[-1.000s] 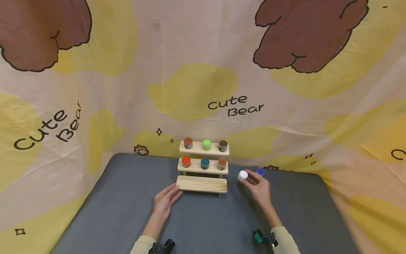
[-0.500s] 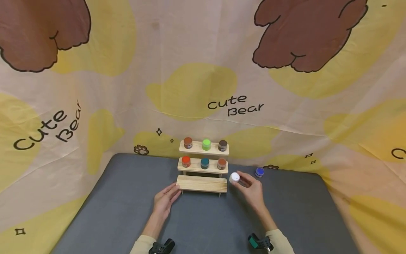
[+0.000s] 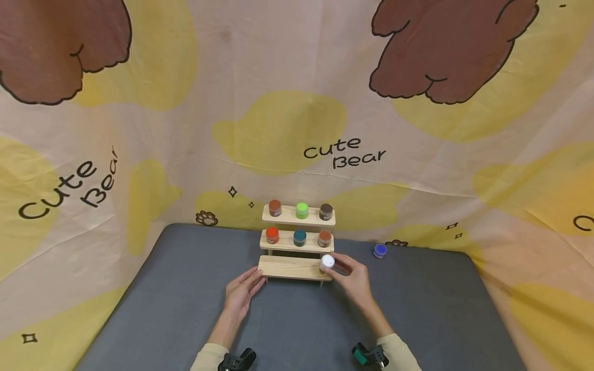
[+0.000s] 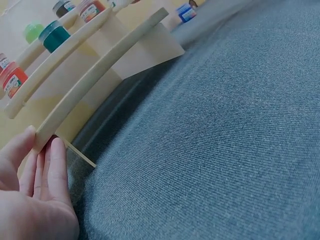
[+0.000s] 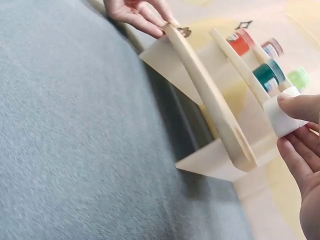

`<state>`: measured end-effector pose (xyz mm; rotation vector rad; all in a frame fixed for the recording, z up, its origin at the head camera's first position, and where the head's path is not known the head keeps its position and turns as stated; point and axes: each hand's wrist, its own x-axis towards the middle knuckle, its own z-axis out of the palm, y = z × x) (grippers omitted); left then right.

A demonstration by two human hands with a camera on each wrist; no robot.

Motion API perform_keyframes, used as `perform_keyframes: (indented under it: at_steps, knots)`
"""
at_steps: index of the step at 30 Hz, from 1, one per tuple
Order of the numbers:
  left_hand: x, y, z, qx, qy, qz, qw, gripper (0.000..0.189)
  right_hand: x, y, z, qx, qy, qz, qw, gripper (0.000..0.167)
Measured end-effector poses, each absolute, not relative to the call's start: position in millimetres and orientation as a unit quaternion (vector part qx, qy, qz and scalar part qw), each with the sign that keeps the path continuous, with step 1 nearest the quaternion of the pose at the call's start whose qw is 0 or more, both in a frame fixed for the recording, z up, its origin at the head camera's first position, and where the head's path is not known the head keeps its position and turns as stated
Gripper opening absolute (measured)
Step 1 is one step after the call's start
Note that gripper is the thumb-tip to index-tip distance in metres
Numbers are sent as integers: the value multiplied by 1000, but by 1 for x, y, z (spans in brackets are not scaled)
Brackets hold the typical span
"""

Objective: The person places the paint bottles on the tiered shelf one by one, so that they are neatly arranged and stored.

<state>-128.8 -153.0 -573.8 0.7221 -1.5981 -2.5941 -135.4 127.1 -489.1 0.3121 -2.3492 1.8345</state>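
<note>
A three-step wooden rack (image 3: pixel 287 268) stands on the dark grey table. My left hand (image 3: pixel 240 296) grips the left end of its lowest step, thumb on top and fingers beneath in the left wrist view. Between the thumb and fingers of my right hand (image 3: pixel 355 283) is a small white jar (image 3: pixel 327 262), held over the right end of that step. In the right wrist view the white jar (image 5: pixel 282 117) appears raised above the board. The middle step carries a red jar (image 3: pixel 272 235), a teal jar (image 3: pixel 299 237) and an orange-brown jar (image 3: pixel 324 238).
On the top step are a brown jar (image 3: pixel 275 208), a bright green jar (image 3: pixel 302 210) and a dark jar (image 3: pixel 326 211). A blue jar (image 3: pixel 379 251) stands on the table (image 3: pixel 431 299) to the right of the rack. Behind everything hangs a patterned cloth (image 3: pixel 278 134).
My right hand has carried the white jar leftward, from beside the blue jar to over the lowest step's right end. The left hand has stayed at the rack.
</note>
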Motion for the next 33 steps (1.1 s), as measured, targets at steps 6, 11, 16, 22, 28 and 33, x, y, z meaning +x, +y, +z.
perform_keyframes:
  at_steps: [6, 11, 16, 22, 28, 33]
  knots:
    - [-129, -154, -574, 235, -512, -826, 6, 52, -144, 118, -519, 105, -764, 633, 67, 42]
    - [-129, -154, -574, 236, -510, -827, 7, 52, -147, 107, -527, 115, -760, 638, 48, 43]
    - [-129, -153, -573, 233, -511, -827, 6, 51, -148, 97, -528, 124, -762, 635, 20, 43]
    - [-130, -153, -572, 232, -510, -829, 4, 51, -153, 86, -529, 136, -761, 634, 5, 43]
    - [-129, -153, -572, 234, -510, -828, 5, 52, -149, 71, -522, 147, -758, 635, -13, 42]
    - [-128, -154, -573, 236, -515, -824, 2, 53, -139, 58, -499, 164, -757, 632, -26, 39]
